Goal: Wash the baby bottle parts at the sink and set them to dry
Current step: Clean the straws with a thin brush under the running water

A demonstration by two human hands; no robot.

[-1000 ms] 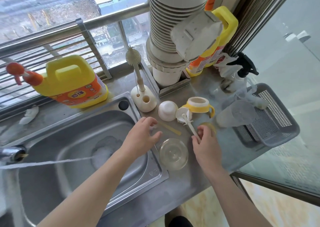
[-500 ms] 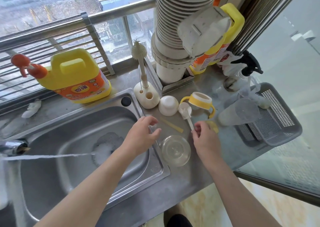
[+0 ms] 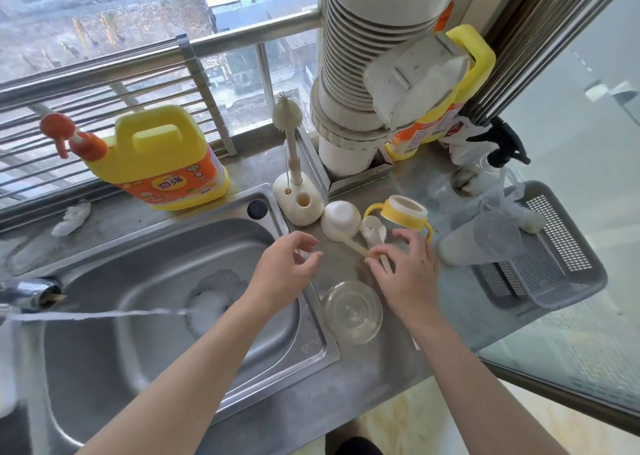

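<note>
Yellow, orange and cream against the grey steel we look down on.

We see a steel-grey sink (image 3: pixel 104 264) with a patch of white foam (image 3: pixel 211 298), and behind it a yellow detergent jug (image 3: pixel 162 156) with an orange label and orange pump. We note a cream brush holder (image 3: pixel 299 201), a white domed cap (image 3: pixel 340 219), a yellow handled collar (image 3: pixel 403 213) ringed in cream, a pale yellow straw (image 3: pixel 353 245), a clear colourless lid (image 3: pixel 353 310) and a frosted, milky bottle (image 3: pixel 481 243). The basket (image 3: pixel 561 246) is grey, perforated in a fine grid of small holes. The pipe (image 3: pixel 363 38) is white with thin dark rings. We also make out a second yellow jug (image 3: pixel 481 59) with an orange label, and a black spray trigger (image 3: pixel 502 142).
</note>
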